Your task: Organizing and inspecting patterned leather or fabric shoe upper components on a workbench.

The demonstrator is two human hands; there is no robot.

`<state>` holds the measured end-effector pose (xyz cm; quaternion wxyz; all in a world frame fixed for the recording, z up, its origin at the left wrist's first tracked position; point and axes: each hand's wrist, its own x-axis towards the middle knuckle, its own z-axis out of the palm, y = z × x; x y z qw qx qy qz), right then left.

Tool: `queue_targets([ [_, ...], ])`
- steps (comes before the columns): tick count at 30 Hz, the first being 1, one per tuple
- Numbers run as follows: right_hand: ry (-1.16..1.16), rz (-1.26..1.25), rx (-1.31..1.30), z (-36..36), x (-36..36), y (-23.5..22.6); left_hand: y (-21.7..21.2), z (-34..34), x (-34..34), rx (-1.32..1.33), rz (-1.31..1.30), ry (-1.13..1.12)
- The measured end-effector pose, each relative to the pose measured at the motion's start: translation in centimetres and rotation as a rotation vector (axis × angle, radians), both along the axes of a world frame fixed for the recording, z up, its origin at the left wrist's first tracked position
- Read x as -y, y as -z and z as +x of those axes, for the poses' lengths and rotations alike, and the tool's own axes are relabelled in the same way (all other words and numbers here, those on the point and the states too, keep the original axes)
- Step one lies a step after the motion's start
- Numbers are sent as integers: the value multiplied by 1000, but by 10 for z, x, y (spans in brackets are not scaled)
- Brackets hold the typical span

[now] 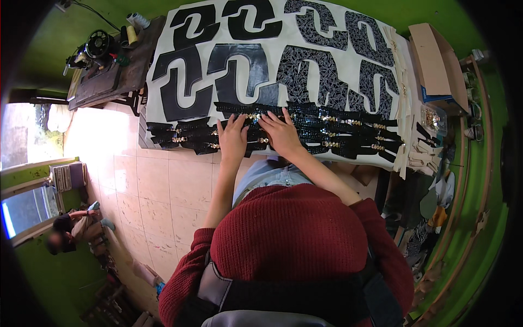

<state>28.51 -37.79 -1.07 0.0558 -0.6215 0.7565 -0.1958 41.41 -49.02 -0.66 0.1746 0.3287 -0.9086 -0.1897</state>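
Several black, shiny sequined straps (338, 121) with gold-coloured ornaments lie in rows along the near edge of a white-covered table (364, 158). My left hand (233, 135) rests on the straps with its fingers spread. Close beside it on the right, my right hand (281, 134) lies over the same straps, fingers stretched out and apart. What lies beneath both palms is hidden. Beyond the straps, plain black curved cut-out pieces (188, 92) are spread on the left. Black-and-silver patterned cut-out pieces (321, 22) of similar shape lie on the right.
A dark sewing machine (99, 44) and thread spools (132, 36) stand on a wooden table at the far left. Beige strips (402, 82) run along the right edge, near a cardboard box (436, 62) and a clear container (433, 119). Another person (81, 226) is at the lower left.
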Motion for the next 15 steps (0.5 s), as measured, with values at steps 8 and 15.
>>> queue_targets([
  [8, 86, -155, 44, 2, -5, 0, -9, 8, 11, 45, -57, -41],
  [15, 54, -301, 121, 1, 5, 0, -9, 17, 21, -17, -78, 68],
])
